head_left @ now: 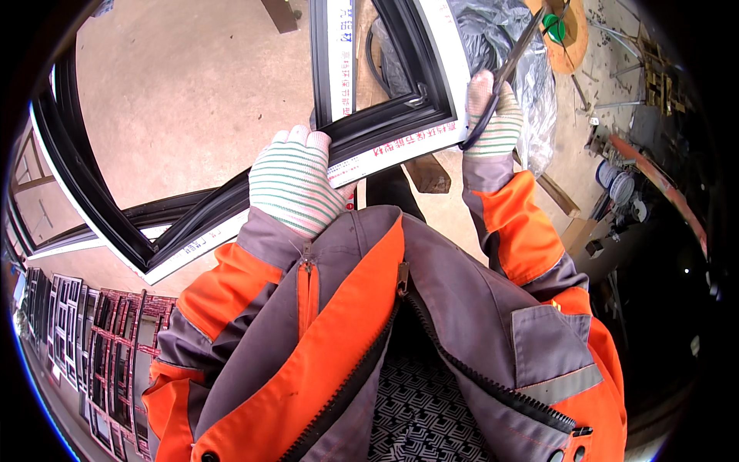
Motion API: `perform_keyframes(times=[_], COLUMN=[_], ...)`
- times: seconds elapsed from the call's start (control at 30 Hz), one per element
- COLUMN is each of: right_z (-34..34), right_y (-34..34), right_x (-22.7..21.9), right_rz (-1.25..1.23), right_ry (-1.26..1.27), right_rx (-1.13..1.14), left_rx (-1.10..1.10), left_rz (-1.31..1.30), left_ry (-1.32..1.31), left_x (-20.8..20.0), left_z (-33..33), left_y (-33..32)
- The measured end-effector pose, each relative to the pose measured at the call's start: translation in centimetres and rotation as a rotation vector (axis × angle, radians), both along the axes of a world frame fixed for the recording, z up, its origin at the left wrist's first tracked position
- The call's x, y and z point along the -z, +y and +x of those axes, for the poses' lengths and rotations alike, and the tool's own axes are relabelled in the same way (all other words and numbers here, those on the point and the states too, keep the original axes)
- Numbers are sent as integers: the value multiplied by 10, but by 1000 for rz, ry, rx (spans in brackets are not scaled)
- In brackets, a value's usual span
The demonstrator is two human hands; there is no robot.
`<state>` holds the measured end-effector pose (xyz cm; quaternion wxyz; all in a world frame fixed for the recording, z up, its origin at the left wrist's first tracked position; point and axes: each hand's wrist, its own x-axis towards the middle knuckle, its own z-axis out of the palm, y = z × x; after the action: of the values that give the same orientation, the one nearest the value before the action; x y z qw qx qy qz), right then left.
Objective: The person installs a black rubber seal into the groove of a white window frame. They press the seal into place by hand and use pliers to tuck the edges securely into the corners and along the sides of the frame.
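A black window frame [385,127] with white printed protective film along its outer edge lies across in front of me. My left hand [292,181], in a white glove with green stripes, is closed over its near bar; the thumb is partly hidden beneath it. My right hand [496,119], gloved the same way, is closed round a pair of dark scissors [509,63] beside the frame's right corner. The scissors' blades point up and away, and a handle loop hangs by the film. A black rubber strip [202,202] runs along the frame's near left side.
Clear plastic sheeting [531,100] is heaped beyond my right hand, near a round orange-brown piece [568,46] bearing a green item. Wooden blocks [428,174] show under the frame. Several dark and red frames [115,346] stand at lower left. Wire spools [616,183] lie at right.
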<state>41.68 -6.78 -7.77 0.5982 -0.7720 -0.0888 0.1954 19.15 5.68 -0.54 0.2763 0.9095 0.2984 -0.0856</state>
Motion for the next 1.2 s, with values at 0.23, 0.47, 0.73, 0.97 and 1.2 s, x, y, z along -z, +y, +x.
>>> perform_keyframes(times=[0.23, 0.47, 0.73, 0.97, 1.2], right_z=[0, 1, 4, 2, 8], right_y=[-1, -1, -3, 3, -4], right_x=[4, -1, 9, 8, 19], right_rz=[18, -116, -22, -5, 8], right_ry=[20, -52, 25, -19, -41], right_rx=[-7, -85, -49, -28, -9], left_rx=[-4, -6, -19, -53, -10], left_rz=[48, 121, 108, 103, 66], left_ry=[18, -19, -7, -17, 20], left_x=[0, 3, 1, 1, 3], left_z=[-1, 14, 35, 39, 62], left_y=[-2, -10, -16, -20, -24])
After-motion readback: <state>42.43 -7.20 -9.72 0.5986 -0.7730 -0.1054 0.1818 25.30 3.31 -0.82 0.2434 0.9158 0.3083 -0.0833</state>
